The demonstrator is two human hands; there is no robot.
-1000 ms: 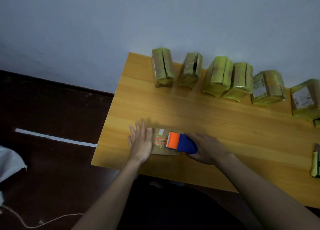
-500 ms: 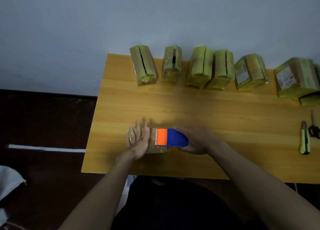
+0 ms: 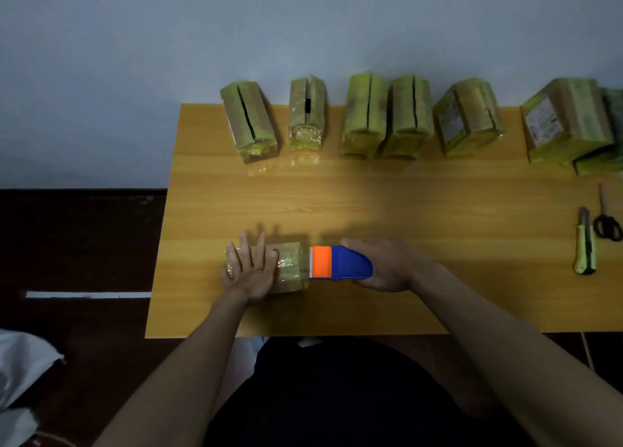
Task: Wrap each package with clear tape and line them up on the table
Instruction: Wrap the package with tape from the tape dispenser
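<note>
Package in work (image 3: pixel 286 266): small brown parcel, glossy with clear tape; lies flat near the front edge of the bench (image 3: pixel 438 217), toward its left end.
Left hand (image 3: pixel 251 268): laid palm-down on the parcel's left half, fingers straight and spread — pressing, not curled round it.
Right hand (image 3: pixel 387 266): curled round the rear of the tape dispenser, gripping it.
Tape dispenser (image 3: pixel 338 262): blue body, orange front, toothed edge at the tip; tip sits right at the parcel's right end; whether it touches cannot be told.
Row of finished packages: lined along the back edge against the wall; from left — first (image 3: pixel 249 121), tilted slightly; second (image 3: pixel 306 114), narrower; third (image 3: pixel 364 117) and fourth (image 3: pixel 408 117), touching side by side; fifth (image 3: pixel 468 117), with a white label on its left face; sixth (image 3: pixel 566 121), larger, also labelled; a further package (image 3: pixel 606 163) just behind its right side, partly cut by the frame.
Utility knife (image 3: pixel 586 244): yellow-green and black; lies near the right edge of the bench.
Scissors (image 3: pixel 606 220): black handles; just beside the knife, to its right.
Floor (image 3: pixel 77 244): dark; white strip (image 3: pixel 87 295) left of the bench.
</note>
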